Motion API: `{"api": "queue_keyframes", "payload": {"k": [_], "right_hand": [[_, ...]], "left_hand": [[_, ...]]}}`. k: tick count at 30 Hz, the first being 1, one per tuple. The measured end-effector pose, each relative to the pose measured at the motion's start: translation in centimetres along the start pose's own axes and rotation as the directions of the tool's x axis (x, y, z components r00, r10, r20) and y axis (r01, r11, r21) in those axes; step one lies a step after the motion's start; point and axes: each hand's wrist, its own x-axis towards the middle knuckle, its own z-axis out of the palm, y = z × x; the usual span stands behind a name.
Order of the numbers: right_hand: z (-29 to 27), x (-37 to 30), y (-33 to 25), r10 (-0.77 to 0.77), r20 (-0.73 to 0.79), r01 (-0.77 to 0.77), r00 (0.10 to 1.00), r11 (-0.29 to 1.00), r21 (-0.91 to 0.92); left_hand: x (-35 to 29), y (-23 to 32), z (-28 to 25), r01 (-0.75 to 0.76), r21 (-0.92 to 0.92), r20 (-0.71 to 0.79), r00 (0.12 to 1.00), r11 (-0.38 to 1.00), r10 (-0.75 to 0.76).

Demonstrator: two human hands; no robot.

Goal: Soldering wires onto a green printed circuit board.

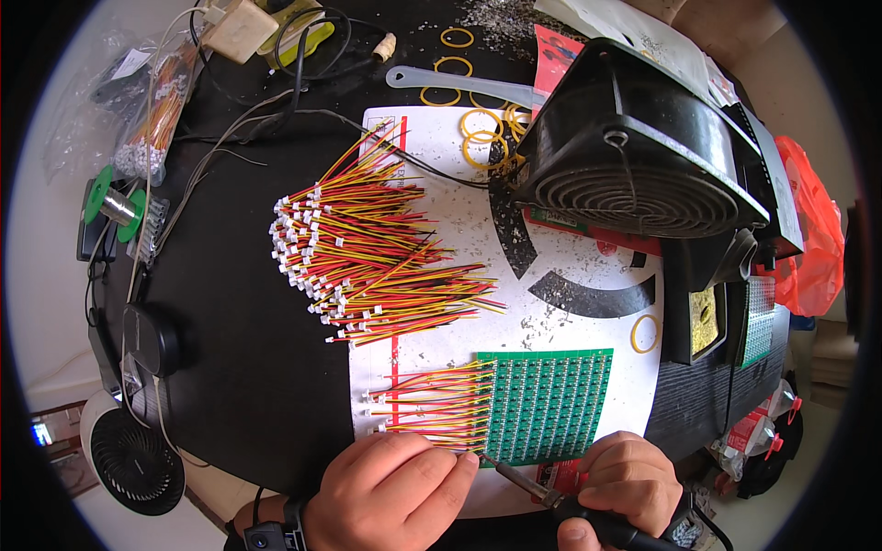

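Observation:
My right hand (629,482) is closed round the dark handle of a soldering iron (524,480). The iron's tip reaches the lower left corner of a green circuit board panel (551,404). Right by that tip, my left hand (395,491) pinches a wire lead, mostly hidden by the fingers. A row of red, black and yellow wire leads (432,401) with white plugs runs along the panel's left edge, their ends at the board. Beyond lies a big heap of similar loose leads (367,257), plugs to the left.
A black fan unit (643,147) stands at the back right, beside yellow rubber bands (484,150) and a grey strap (459,84). A solder spool (118,208), cables and a small fan (138,459) are on the left. Debris dots the white sheet (588,326).

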Motion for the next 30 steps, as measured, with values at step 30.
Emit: {"api": "queue_keyframes", "payload": {"k": [30], "right_hand": [[-1.2, -1.1, -0.5, -0.02, -0.223, 0.02, 0.975, 1.0, -0.002]], "left_hand": [[2.4, -3.9, -3.1, 0.266, 0.192, -0.208, 0.952, 0.944, -0.226]]}}
